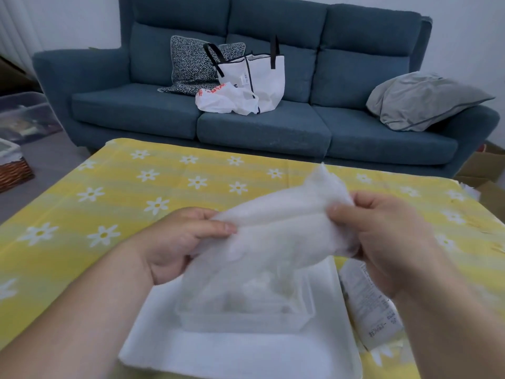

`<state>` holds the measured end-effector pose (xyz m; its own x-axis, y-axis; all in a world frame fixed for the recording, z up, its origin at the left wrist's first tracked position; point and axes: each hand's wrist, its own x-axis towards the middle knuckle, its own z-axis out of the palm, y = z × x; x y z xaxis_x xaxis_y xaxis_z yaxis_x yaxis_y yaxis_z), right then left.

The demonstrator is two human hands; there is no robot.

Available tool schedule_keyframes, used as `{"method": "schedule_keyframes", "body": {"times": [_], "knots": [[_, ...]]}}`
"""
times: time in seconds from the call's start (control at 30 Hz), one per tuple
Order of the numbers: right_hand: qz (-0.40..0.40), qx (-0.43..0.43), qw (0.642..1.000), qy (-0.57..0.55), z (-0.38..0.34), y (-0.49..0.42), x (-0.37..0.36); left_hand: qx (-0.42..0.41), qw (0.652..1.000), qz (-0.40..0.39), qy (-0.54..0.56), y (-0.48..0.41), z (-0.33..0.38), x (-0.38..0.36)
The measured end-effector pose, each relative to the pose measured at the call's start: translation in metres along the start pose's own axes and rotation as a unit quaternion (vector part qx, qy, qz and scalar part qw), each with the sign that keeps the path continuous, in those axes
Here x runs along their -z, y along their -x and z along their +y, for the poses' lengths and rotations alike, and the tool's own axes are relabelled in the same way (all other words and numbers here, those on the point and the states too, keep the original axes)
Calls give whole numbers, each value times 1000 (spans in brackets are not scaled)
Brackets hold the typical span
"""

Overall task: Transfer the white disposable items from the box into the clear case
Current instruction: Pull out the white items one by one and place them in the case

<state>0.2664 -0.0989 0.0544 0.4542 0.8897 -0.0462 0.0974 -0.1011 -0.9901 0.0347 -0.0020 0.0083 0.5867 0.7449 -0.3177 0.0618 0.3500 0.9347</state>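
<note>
Your left hand (175,242) and right hand (382,242) each gripped an end of the white wad (284,231) just above the clear case (246,315), so lowering it level and tucking both ends inside looked wisest.

This is a living room in a home. A blue three-seat sofa (262,127) fills the far side, against a plain white wall (82,20). On it lie a black-and-white patterned cushion (188,64), a grey pillow (420,102) at the right end, a white tote bag (262,75) with black handles and a crumpled plastic shopping bag (224,101). In the near part stands a low surface spread with a yellow tablecloth (123,192) printed with white daisies. On the grey floor (54,157) at the left sit a wicker basket (13,170) and a clear storage bin (24,116); brown cardboard boxes (483,170) show at the right edge.
</note>
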Motion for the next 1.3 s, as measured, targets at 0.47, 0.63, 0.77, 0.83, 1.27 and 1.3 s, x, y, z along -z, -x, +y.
{"method": "schedule_keyframes", "body": {"times": [0.47,0.63,0.77,0.83,1.27,1.3], "knots": [[-60,-64,853,515,22,2,-8,-39,855,216,-469,12,17,9],[-121,-11,863,491,29,2,-19,104,782,45,-613,17,7,-26],[-194,28,795,574,55,5,-49,88,743,55,-661,-1,-20,-36],[-192,44,763,615,66,6,-62,90,747,57,-656,-10,-33,-36],[-301,-25,757,580,75,2,-75,114,755,35,-645,-23,-45,-34],[-303,-30,767,565,72,2,-73,133,767,20,-627,-21,-39,-33]]}}
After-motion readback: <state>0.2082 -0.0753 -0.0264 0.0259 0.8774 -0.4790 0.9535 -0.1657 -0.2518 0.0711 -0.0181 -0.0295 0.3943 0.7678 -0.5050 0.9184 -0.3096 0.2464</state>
